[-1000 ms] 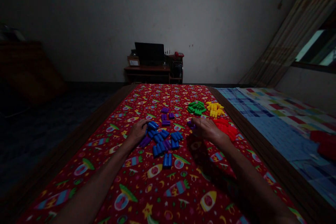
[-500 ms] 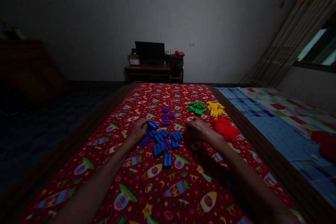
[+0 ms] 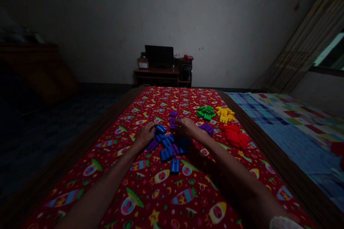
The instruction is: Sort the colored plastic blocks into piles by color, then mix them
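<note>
A red patterned cloth [image 3: 150, 186] covers a table with piles of plastic blocks sorted by colour. My left hand [image 3: 146, 134] rests on the left edge of the blue blocks [image 3: 168, 146], its fingers curled against a blue piece. My right hand [image 3: 188, 127] reaches across to the small group of purple blocks [image 3: 173, 120] and its fingers are closed around one of them. A second purple pile [image 3: 206, 128] lies just right of that hand. Green blocks [image 3: 205, 112], yellow blocks [image 3: 225, 113] and red blocks [image 3: 235, 136] sit further right.
The table's wooden edge [image 3: 271, 150] runs along the right, beside a checked bed cover [image 3: 290, 125]. A dark desk with a monitor [image 3: 159, 57] stands against the back wall. A curtain [image 3: 303, 43] hangs at right. The room is dim.
My right hand has moved left from beside the red blocks to the purple blocks above the blue pile, leaving a purple pile where it was. My left hand stayed in place.
</note>
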`<state>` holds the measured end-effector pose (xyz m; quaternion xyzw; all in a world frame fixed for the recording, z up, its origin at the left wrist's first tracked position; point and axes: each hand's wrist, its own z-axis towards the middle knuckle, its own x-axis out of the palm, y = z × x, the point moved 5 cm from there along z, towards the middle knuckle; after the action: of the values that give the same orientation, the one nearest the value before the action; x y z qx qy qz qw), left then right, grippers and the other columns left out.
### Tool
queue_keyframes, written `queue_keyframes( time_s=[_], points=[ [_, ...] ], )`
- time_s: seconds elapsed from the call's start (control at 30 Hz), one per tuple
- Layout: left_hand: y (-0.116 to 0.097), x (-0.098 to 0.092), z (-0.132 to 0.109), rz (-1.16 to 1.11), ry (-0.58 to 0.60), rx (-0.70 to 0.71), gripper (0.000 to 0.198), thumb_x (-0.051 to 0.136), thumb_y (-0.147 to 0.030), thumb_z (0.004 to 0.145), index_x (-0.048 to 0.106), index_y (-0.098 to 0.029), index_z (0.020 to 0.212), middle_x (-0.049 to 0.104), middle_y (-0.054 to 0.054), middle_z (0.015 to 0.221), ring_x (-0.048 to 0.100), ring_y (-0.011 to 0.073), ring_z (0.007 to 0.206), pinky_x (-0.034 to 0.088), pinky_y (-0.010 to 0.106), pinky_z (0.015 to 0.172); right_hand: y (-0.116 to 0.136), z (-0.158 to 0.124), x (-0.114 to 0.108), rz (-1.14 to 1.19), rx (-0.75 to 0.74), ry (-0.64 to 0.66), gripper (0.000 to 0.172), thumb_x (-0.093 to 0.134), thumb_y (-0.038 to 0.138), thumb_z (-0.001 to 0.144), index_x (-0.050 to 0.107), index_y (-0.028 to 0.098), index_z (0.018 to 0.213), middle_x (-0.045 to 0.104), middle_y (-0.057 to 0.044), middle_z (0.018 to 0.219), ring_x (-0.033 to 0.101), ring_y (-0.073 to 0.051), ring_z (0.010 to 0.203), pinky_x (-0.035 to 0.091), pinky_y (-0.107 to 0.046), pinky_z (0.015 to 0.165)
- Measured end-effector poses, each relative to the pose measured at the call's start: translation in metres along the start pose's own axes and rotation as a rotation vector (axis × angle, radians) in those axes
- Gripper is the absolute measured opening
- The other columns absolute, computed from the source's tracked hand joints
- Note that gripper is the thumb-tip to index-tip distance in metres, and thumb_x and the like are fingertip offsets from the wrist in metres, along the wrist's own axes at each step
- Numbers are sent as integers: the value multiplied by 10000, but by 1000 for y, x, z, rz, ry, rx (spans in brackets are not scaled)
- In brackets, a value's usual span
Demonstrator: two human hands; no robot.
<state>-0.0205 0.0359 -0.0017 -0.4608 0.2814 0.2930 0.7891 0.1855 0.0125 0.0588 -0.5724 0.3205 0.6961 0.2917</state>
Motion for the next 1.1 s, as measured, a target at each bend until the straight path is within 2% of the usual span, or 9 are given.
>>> queue_keyframes(
  time_s=[0.1, 0.2, 0.3, 0.43, 0.6, 0.67, 0.83, 1.0, 1.1],
  points=[
    [-1, 0, -1, -3, -4, 10, 358, 389, -198, 771, 695, -179, 956, 716, 67, 979, 651, 212, 942, 516, 352, 891, 7, 20, 18, -56, 48, 36, 253, 535, 257, 897, 653, 143, 1090, 691, -133, 977, 606, -207, 906, 353, -254, 688],
    [-2, 0, -2, -9, 1, 20, 355, 387, -201, 784, 692, -180, 965, 715, 66, 987, 652, 210, 946, 518, 351, 889, 3, 17, 20, -39, 83, 23, 277, 520, 256, 901, 646, 154, 1125, 698, -135, 991, 621, -214, 913, 366, -257, 682],
    [-2, 0, -3, -9, 6, 23, 346, 390, -216, 802, 690, -183, 971, 717, 65, 992, 652, 211, 944, 518, 353, 889, -18, 1, 3, 20, 149, 5, 244, 495, 215, 898, 688, 164, 1039, 713, -110, 935, 636, -194, 837, 351, -245, 637],
    [-1, -1, -2, -15, 4, 24, 347, 390, -219, 799, 689, -186, 970, 717, 64, 995, 652, 210, 940, 518, 352, 888, -60, -23, -26, 72, 277, -78, 258, 496, 180, 885, 708, 161, 1030, 722, -101, 952, 637, -182, 858, 356, -228, 655],
    [1, -2, -2, -19, 4, 26, 353, 388, -221, 798, 686, -181, 982, 716, 70, 1005, 653, 210, 941, 517, 357, 891, -95, -39, -22, 81, 356, 104, 232, 538, 99, 790, 740, 129, 901, 720, -99, 845, 606, -157, 714, 320, -224, 577],
    [1, -2, -3, -13, 9, 23, 353, 389, -225, 802, 687, -183, 987, 716, 68, 1003, 653, 210, 943, 517, 356, 890, -98, -40, -23, 73, 337, 95, 220, 515, 103, 804, 734, 117, 821, 700, -91, 762, 569, -141, 649, 293, -230, 554],
    [-1, -2, -3, -4, 19, 2, 358, 389, -235, 804, 692, -174, 985, 711, 77, 1001, 653, 219, 954, 519, 355, 889, -85, -27, -39, 28, 301, -158, 292, 438, 173, 886, 704, 98, 791, 671, -95, 728, 540, -134, 634, 290, -242, 583],
    [-2, -2, -3, -10, 7, -2, 351, 392, -226, 794, 691, -184, 973, 711, 69, 978, 651, 216, 942, 518, 358, 888, -46, 17, -12, 36, 174, -39, 285, 481, 205, 880, 682, 127, 1065, 704, -121, 953, 616, -183, 835, 373, -239, 694],
    [-3, -1, -3, -23, 2, 4, 346, 391, -225, 793, 691, -192, 962, 713, 61, 970, 652, 209, 936, 519, 350, 883, -30, 34, 9, -34, 209, 16, 353, 473, 214, 897, 622, 140, 1209, 657, -150, 1155, 594, -223, 1029, 404, -275, 819]
  ],
)
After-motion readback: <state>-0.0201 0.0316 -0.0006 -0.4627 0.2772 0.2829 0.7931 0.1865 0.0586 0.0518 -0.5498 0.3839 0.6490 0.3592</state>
